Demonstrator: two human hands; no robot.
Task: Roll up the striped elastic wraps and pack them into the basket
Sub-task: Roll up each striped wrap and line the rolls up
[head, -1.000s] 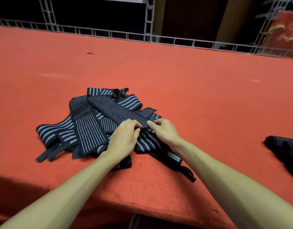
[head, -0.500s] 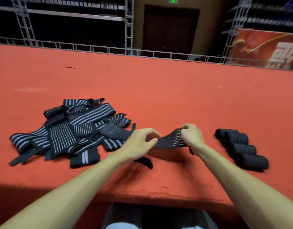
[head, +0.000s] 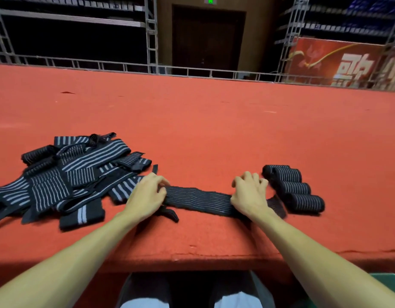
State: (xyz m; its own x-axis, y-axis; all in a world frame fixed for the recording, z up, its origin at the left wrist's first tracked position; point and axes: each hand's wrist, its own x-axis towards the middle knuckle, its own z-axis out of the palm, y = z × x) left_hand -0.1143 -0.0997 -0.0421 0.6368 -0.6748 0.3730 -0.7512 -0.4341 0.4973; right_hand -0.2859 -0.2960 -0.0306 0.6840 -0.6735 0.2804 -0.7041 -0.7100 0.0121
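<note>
One black striped elastic wrap [head: 198,200] lies stretched flat along the near edge of the red table. My left hand [head: 147,194] pinches its left end with curled fingers, where a thin black strap trails off. Over the wrap's right end, my right hand [head: 249,193] holds it down with curled fingers. A loose pile of unrolled striped wraps [head: 65,176] lies to the left, touching my left hand. Several rolled wraps [head: 295,188] sit in a row just right of my right hand. I see no basket that I can name for sure.
The red table [head: 214,130] stretches far back to a metal rail [head: 192,71]. A green object [head: 387,282] shows at the bottom right, below the table edge. My knees are under the near edge.
The wrap was pulled out of the pile to the right, drawn apart between both hands and laid flat on the table. The view shifted right, so the rolled wraps came into sight.
</note>
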